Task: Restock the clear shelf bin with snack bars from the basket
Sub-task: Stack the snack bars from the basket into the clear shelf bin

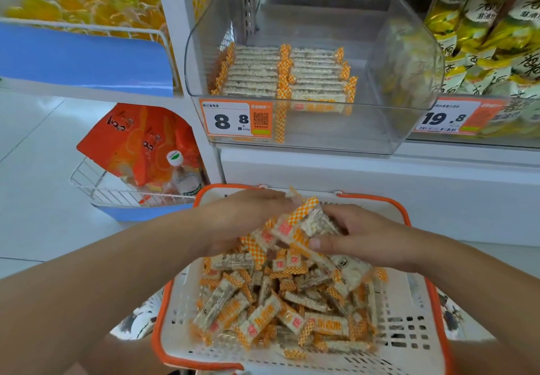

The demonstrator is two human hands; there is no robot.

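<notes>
Orange-rimmed basket: both hands, left and right, fingers curled, pinch snack bars above it

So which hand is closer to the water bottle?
Left. The left hand is over the basket's far left corner, just right of the water bottle; the right hand is further right.

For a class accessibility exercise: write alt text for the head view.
Both hands, left and right, gather snack bars over a basket. Above, a clear bin holds two neat rows.
</notes>
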